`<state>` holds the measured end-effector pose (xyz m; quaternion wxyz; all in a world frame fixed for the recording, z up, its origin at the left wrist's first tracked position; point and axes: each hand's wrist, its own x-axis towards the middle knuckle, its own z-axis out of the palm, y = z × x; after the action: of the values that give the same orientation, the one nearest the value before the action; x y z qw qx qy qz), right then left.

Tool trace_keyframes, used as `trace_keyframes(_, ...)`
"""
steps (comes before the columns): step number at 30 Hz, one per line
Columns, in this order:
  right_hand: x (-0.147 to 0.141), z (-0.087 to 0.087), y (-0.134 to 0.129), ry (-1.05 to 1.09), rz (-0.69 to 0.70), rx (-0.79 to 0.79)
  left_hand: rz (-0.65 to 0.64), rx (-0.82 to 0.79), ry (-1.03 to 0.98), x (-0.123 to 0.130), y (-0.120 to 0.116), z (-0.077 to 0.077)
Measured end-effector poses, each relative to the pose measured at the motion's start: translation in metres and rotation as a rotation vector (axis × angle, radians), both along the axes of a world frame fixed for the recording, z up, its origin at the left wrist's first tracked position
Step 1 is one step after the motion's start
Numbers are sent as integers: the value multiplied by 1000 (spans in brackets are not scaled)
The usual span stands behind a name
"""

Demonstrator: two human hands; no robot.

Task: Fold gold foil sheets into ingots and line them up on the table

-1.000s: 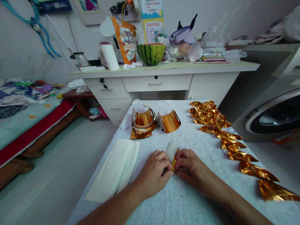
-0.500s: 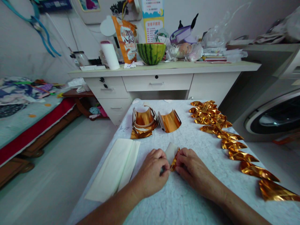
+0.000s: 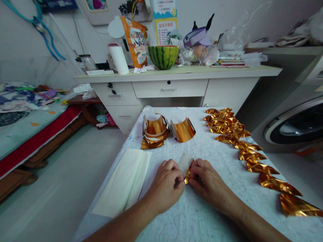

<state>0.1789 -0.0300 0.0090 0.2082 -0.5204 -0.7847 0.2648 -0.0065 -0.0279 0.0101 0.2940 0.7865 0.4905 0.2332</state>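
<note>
On the table, a small piece of gold foil paper (image 3: 188,173) with a whitish back (image 3: 185,161) is between my two hands, partly folded over. My left hand (image 3: 168,184) is closed, its thumb and forefinger pinched at the lower left end of the foil. On the other side, my right hand (image 3: 205,179) grips the folded edge between thumb and fingers. My fingers cover part of the piece. Beyond them stand a stack of curled gold foil sheets (image 3: 155,129) and a smaller curled stack (image 3: 184,130).
Folded gold foil pieces (image 3: 256,166) run in a row down the table's right side. White paper sheets (image 3: 123,181) lie at the left. Behind the table is a white desk (image 3: 174,88) bearing a watermelon half (image 3: 163,57). A washing machine (image 3: 297,111) stands at the right.
My left fingertips have shifted very slightly along the lower end of the foil. My right hand stays almost in place, and the rest is unchanged.
</note>
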Motion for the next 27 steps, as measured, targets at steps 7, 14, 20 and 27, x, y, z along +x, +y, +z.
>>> trace_keyframes(7, -5, 0, 0, -39, -37, 31, 54, 58, 27, 3, -3, -5)
trace_keyframes(14, -7, -1, 0, -50, -50, 46, 76, 77, 52, 4, -3, -5)
trace_keyframes(20, -8, -1, 0, -78, -46, 58, 65, 65, 63, 3, -5, -5)
trace_keyframes(27, -8, -2, 0, -78, -46, 62, 55, 52, 103, 3, -7, -6)
